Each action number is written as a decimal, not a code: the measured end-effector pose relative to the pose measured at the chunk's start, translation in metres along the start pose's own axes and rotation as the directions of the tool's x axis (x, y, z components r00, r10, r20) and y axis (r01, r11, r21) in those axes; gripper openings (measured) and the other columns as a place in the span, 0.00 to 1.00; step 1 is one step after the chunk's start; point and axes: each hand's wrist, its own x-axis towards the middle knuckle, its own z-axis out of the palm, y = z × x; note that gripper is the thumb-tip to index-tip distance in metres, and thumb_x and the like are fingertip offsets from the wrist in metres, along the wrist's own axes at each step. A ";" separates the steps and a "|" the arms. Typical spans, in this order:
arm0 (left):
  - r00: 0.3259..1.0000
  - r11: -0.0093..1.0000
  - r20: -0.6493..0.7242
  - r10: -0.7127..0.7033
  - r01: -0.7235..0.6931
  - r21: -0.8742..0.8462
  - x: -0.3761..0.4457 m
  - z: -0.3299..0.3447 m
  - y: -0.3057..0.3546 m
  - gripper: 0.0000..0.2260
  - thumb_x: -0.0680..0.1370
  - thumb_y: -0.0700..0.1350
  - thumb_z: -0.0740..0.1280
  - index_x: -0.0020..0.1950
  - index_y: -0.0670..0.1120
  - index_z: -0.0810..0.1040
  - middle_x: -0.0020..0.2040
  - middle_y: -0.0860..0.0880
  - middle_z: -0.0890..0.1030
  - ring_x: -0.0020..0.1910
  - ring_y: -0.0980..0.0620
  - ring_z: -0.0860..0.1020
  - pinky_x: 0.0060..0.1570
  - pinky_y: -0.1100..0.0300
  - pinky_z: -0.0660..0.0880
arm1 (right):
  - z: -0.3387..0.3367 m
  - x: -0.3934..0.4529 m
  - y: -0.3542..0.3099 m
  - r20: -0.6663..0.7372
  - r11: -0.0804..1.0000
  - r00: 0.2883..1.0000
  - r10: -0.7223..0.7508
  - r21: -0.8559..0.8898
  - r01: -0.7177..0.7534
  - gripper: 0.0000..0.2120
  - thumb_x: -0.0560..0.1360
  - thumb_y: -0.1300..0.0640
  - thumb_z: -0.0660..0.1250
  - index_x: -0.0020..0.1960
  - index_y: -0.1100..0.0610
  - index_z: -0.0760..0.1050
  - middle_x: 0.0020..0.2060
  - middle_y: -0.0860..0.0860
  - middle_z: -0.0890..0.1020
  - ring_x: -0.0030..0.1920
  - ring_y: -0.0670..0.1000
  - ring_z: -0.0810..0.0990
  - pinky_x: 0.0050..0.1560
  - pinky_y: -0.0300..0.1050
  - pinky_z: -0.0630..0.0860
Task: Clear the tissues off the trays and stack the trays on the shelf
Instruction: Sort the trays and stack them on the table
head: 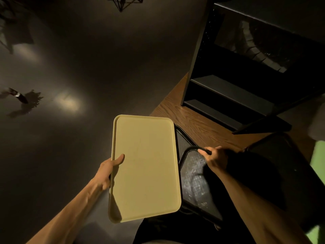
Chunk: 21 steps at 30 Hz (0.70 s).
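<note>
A pale yellow tray is held above the dark floor, its surface bare. My left hand grips its left long edge, thumb on top. My right hand is closed on the raised corner rim of a black textured tray, which is tilted up to the right of the yellow tray. Another black tray lies under it on the wooden table. A black shelf unit with two low boards stands on the table at the upper right. No tissues show on the trays.
The dark glossy floor fills the left and carries light reflections. A black wire frame stands at the top. A dark chair is at the right, with something green past it.
</note>
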 end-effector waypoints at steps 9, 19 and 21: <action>0.999 0.999 0.009 -0.048 0.048 -0.012 0.010 -0.002 -0.001 0.23 0.75 0.51 0.71 0.28 0.47 0.62 0.21 0.51 0.64 0.20 0.56 0.62 0.33 0.56 0.64 | 0.020 0.019 -0.045 -0.111 0.991 0.988 0.109 -0.064 -0.117 0.23 0.73 0.37 0.70 0.52 0.56 0.86 0.46 0.62 0.80 0.50 0.61 0.78 0.54 0.57 0.77; 0.996 0.997 0.040 -0.078 0.078 0.023 0.018 -0.006 -0.008 0.21 0.69 0.57 0.74 0.47 0.43 0.73 0.40 0.47 0.70 0.39 0.51 0.68 0.40 0.55 0.65 | 0.031 0.024 -0.054 0.046 0.993 0.998 0.031 0.113 -0.036 0.18 0.78 0.41 0.64 0.55 0.53 0.84 0.47 0.58 0.85 0.48 0.61 0.82 0.49 0.52 0.80; 0.994 0.994 0.031 -0.101 0.100 0.044 0.018 -0.005 -0.010 0.24 0.64 0.61 0.76 0.44 0.44 0.73 0.38 0.47 0.70 0.38 0.50 0.67 0.39 0.55 0.65 | 0.025 0.021 -0.052 0.133 0.989 0.991 -0.004 0.147 -0.016 0.16 0.77 0.45 0.67 0.58 0.54 0.82 0.51 0.57 0.84 0.52 0.59 0.82 0.54 0.52 0.79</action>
